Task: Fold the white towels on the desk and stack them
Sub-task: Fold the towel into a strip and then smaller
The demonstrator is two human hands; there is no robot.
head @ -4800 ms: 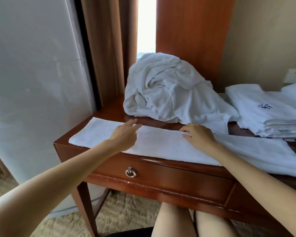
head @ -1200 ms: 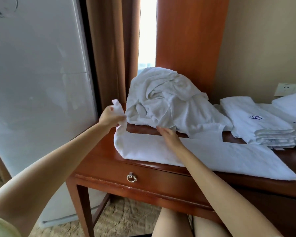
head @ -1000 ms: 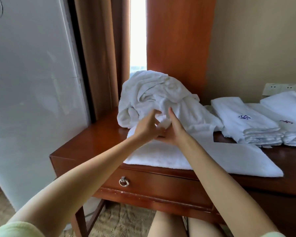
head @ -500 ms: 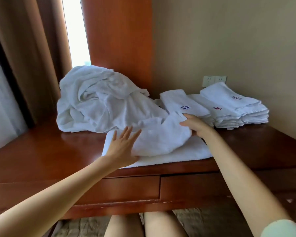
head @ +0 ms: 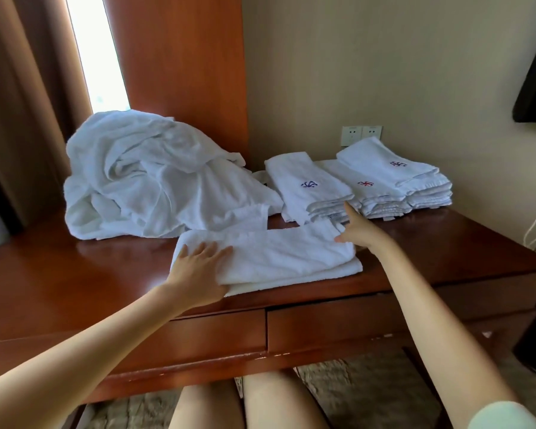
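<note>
Left hand (head: 198,267) lies flat, fingers straight and slightly spread, pressing on the left end of the towel (head: 270,258) at the centre of the frame. Right hand (head: 358,230) reaches to the towel's far right corner, fingers held out straight and loosely apart, thumb touching the cloth; it clasps nothing.

The towel is white terry, folded into a long band that runs left to right along the near edge of the surface (head: 59,274). It is doubled over: two layers show at the right end and along the front, where the lower layer sticks out a little past the upper one. The top is fairly smooth, with soft creases across it.

Just behind it, in the left centre, a pile (head: 155,178) of unfolded white towels sits crumpled and heaped, its loose edge touching the band's far side. To the right of the pile stand stacks (head: 369,187) of folded white towels, edges layered, side by side and partly overlapping; the tops bear small embroidered marks, two blue and one red. The right hand's fingertips are near the front of the nearest stack.

A double socket (head: 361,134) is on the wall behind the stacks. Brown curtains (head: 28,88) hang at the upper left.
</note>
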